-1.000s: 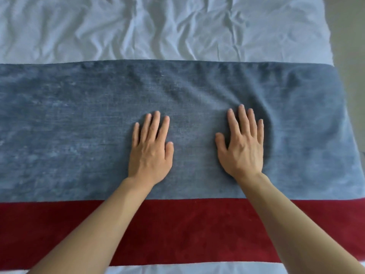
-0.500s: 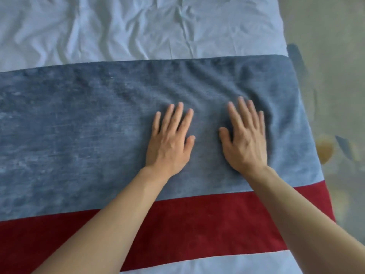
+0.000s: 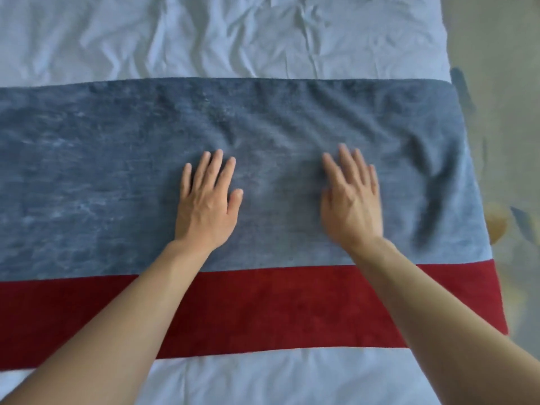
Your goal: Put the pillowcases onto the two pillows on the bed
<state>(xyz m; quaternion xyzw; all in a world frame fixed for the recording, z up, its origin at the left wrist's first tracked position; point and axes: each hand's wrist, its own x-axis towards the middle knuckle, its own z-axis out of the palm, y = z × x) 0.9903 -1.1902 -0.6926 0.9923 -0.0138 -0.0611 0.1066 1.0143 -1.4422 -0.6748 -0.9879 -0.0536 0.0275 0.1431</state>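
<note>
Since a moment ago, fresh creases have been pushed into the blue pillowcase point(image 3: 117, 176) towards three o'clock, so smoothing, a finishing step, is judged underway. The left hand point(image 3: 206, 204) and right hand point(image 3: 352, 203) are laid flat, fingers straight, apart, nothing gripped. The pillowcase lies directly beneath them, on the bed point(image 3: 204, 36).

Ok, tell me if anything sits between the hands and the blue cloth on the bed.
Nothing visible does. The left hand and the right hand both lie flat, directly on the blue cloth.
</note>
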